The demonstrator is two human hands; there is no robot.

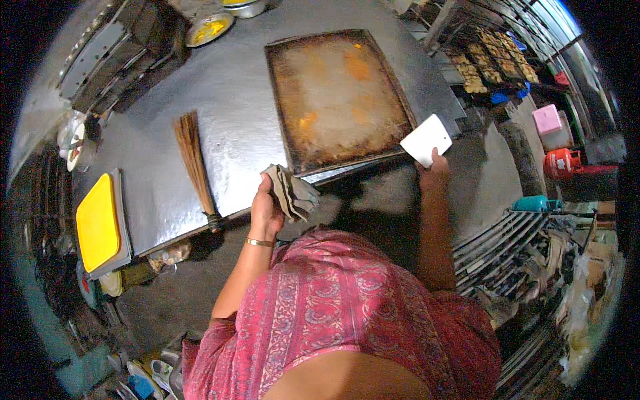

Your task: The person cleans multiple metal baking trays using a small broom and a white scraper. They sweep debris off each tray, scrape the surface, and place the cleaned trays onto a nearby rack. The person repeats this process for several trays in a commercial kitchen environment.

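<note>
A folded grey cloth (pixel 292 192) is gripped in my left hand (pixel 265 207), just off the near left corner of a baking tray (pixel 330 95). Brown, baked-on residue lines the tray's edges, and orange smears mark its surface. In my right hand (pixel 435 170) is a white plastic dough scraper (pixel 426 140), by the tray's near right corner. The tray lies on a metal-topped table (pixel 240 95), its near side close to the table's front edge. A short stick broom (pixel 192 160) rests on the metal to the left of my left hand.
A yellow tray (pixel 100 220) lies at the table's left end. Bowls with yellow contents, one of them a metal bowl (pixel 210 29), stand at the back. Filled trays sit on a rack (pixel 492 57) at the far right. A red gas cylinder (pixel 559 162) and slatted metal racks (pixel 500 250) are on my right.
</note>
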